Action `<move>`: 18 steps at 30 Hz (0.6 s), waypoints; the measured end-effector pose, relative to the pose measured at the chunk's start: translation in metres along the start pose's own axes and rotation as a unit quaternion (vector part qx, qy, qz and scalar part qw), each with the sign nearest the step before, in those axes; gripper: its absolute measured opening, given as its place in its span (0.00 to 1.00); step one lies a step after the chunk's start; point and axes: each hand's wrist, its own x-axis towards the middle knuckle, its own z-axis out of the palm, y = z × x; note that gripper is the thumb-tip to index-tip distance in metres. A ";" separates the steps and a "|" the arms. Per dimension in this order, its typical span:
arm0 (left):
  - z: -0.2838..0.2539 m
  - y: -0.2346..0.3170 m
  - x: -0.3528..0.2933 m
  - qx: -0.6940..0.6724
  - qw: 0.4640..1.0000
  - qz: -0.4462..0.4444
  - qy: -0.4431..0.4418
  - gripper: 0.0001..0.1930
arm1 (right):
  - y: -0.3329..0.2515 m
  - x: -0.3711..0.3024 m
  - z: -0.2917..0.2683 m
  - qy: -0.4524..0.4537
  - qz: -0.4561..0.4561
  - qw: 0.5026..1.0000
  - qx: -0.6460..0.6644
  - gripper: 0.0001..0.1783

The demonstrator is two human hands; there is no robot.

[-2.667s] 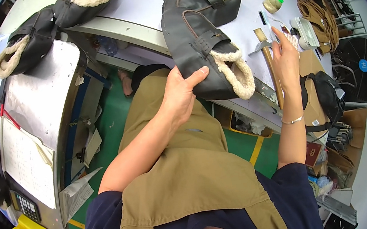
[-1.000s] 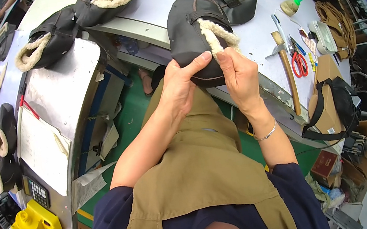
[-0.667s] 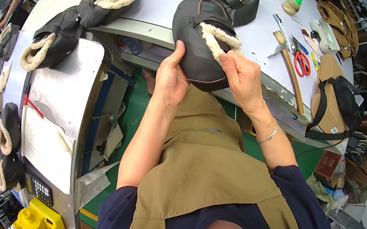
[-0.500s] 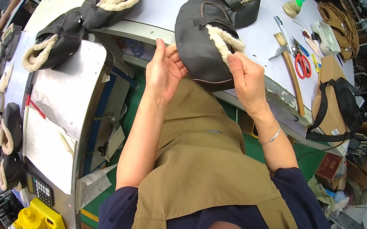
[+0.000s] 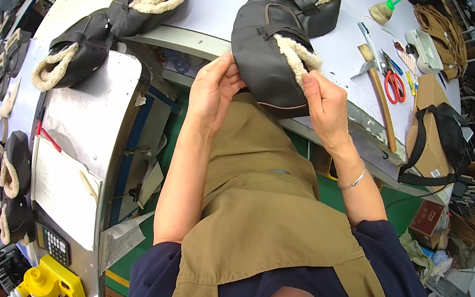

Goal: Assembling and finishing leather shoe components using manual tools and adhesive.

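Note:
A black slipper shoe (image 5: 264, 61) with cream fleece lining and a buckled strap is held over the table's near edge, its back end toward me. My right hand (image 5: 326, 101) pinches the fleece-lined rim on its right side, thumb on top. At its left side my left hand (image 5: 218, 93) has its thumb and curled fingers against the shoe's edge; part of the fingertips is hidden behind it. Touching or overlapping its far end, another black fleece-lined shoe (image 5: 325, 15) rests on the white table (image 5: 205, 33).
More fleece-lined shoes (image 5: 82, 55) stand on the left and far tabletops. To the right lie a hammer (image 5: 375, 91), red-handled scissors (image 5: 394, 87), a green-tipped bottle (image 5: 382, 13) and a black bag (image 5: 441, 136). An open notebook (image 5: 65, 186), a calculator (image 5: 53, 243) and a yellow device (image 5: 49, 284) are at left.
My left thumb has come down from pointing up and now lies against the shoe's side. The shoe and right hand sit slightly farther right in the picture; the whole view has shifted a little too.

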 end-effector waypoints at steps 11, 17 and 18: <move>-0.012 0.003 -0.001 0.124 0.986 0.000 0.113 0.14 | -0.003 0.002 0.007 -0.003 -0.039 0.998 -0.046 0.21; -0.108 0.005 -0.036 0.512 0.817 0.055 0.259 0.07 | -0.010 0.016 0.008 0.006 -0.032 0.999 -0.023 0.22; -0.125 0.007 -0.047 0.587 0.758 0.002 0.284 0.09 | -0.011 0.020 0.007 0.004 -0.030 0.999 -0.012 0.22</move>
